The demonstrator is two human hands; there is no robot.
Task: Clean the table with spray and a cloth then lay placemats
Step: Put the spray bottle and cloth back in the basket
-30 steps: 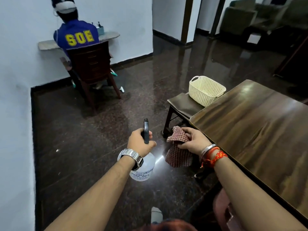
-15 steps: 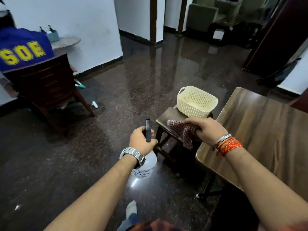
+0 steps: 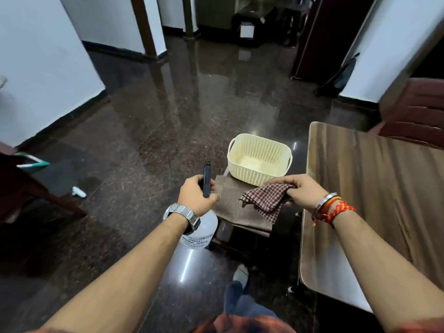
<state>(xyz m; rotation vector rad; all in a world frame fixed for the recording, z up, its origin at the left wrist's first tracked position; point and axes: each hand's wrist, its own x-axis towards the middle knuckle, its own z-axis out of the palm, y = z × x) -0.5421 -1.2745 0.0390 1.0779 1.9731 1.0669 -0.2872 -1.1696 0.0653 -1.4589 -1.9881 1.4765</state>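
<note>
My left hand [image 3: 195,194] grips the black trigger head of a clear spray bottle [image 3: 200,233], which hangs below the hand over the floor. My right hand [image 3: 304,189] holds a red-and-white checked cloth [image 3: 265,201] just in front of a cream basket. The cloth droops over brown woven placemats [image 3: 230,206] lying on a low stool. The wooden table [image 3: 374,188] stands to the right of both hands, its left edge beside my right wrist.
An empty cream perforated basket [image 3: 259,156] sits on the stool behind the placemats. A dark red chair [image 3: 415,111] stands beyond the table's far edge. A white scrap [image 3: 78,192] lies on the glossy dark floor at left. My foot [image 3: 241,273] shows below.
My view swung right and closer to the stool; the seated person has left the frame. Both hands moved forward, carrying the cloth over the placemats near the basket.
</note>
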